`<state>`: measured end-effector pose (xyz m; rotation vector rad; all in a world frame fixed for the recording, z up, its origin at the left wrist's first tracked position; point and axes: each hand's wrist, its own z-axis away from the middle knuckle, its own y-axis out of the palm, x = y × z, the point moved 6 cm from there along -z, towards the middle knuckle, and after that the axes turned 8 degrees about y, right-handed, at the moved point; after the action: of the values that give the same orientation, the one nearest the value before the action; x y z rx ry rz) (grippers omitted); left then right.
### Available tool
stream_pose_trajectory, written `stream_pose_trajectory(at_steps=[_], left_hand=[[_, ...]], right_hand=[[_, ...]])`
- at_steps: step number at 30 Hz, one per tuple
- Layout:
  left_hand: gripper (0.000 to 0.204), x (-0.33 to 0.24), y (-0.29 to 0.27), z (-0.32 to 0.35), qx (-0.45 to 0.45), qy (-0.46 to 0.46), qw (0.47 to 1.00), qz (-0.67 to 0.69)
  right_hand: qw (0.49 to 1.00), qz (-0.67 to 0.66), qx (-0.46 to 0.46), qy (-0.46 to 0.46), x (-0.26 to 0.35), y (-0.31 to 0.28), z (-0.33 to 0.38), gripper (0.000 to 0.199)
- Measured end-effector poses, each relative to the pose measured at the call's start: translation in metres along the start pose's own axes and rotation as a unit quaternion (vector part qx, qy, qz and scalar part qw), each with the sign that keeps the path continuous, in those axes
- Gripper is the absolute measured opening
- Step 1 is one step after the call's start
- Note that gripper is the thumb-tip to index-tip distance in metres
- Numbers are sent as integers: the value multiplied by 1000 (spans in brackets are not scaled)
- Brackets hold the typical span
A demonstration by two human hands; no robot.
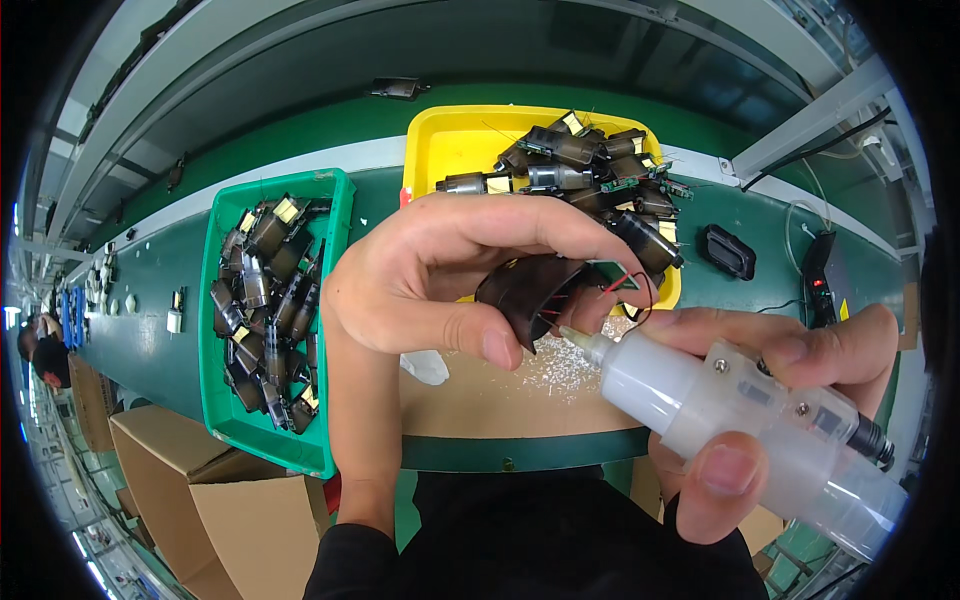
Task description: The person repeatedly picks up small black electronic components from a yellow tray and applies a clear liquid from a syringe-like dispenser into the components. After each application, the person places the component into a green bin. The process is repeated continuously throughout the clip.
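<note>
My left hand [425, 265] is closed around a dark, see-through plastic housing [530, 290], with its open end turned toward the right. Thin red wires [617, 284] and a small green circuit board [604, 272] show at that end. In my right hand [840, 345] is a whitish, translucent glue dispenser [680, 395], tilted with its nozzle up and to the left. The narrow nozzle tip [572, 334] is right at the housing's open end; whether they touch I cannot tell. Beneath my hands lies a brown cardboard sheet [470, 405] strewn with white specks.
A green tray [337, 215] of similar dark parts stands left; a yellow tray [450, 130] with more is behind my hands. A black plastic piece [727, 250] and a black device with a red light [820, 275] lie right. Cardboard boxes [255, 520] stand lower left. Another person [48, 358] is far left.
</note>
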<state>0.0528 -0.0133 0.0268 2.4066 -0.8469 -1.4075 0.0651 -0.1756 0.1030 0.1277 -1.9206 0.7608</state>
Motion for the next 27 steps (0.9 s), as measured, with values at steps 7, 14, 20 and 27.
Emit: stream_pose_trajectory(at_steps=[7, 14, 20, 27], left_hand=[[55, 0, 0, 0, -23, 4, 1000, 2], [56, 3, -1, -3, 11, 33, 999, -1], [59, -6, -1, 0, 37, 47, 998, -1], [39, -60, -45, 51, -128, -75, 818, -556]], right_hand=[[989, -67, 3, 130, 6, 3, -1, 46], [999, -31, -9, 34, 6, 6, -5, 42], [996, -78, -29, -41, 11, 13, -2, 40], [979, -108, -120, -128, 1, -5, 1, 35]])
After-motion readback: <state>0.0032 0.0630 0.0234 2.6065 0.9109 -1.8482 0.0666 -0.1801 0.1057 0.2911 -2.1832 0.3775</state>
